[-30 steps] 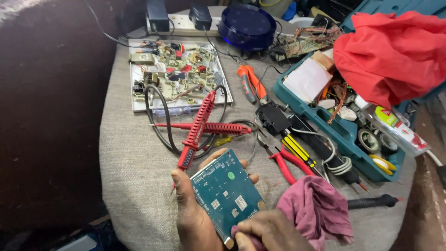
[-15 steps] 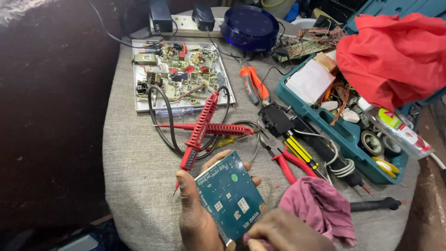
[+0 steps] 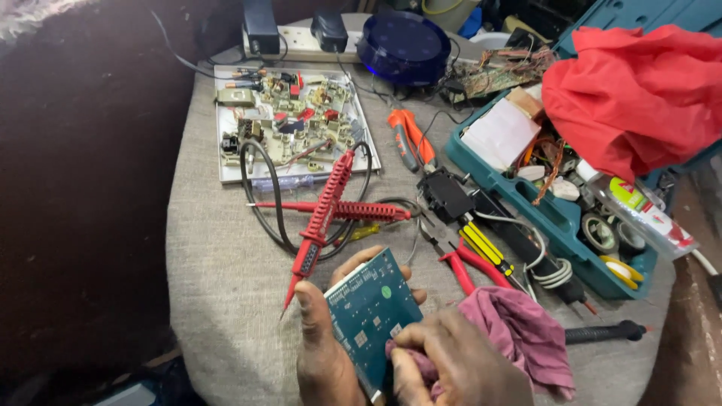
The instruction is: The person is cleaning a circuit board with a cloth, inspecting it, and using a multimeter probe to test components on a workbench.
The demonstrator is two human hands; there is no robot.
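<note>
My left hand (image 3: 325,353) grips a small green circuit board (image 3: 373,314), tilted upright near the front edge of the cloth-covered table (image 3: 218,278). My right hand (image 3: 451,365) holds a pink rag (image 3: 526,334) bunched against the board's lower right side. Two red multimeter probes (image 3: 325,210) lie crossed just beyond the board, with black leads looping around them.
A larger circuit board on a white tray (image 3: 293,124) sits at the back left. Red-handled pliers (image 3: 465,259), a yellow-striped screwdriver (image 3: 485,252) and orange cutters (image 3: 410,139) lie to the right. A teal toolbox (image 3: 556,218) under a red cloth (image 3: 639,94) fills the right side. A dark blue round lid (image 3: 404,46) is at the back.
My right hand has moved up onto the board's lower right with the pink rag. My left hand keeps hold of the board.
</note>
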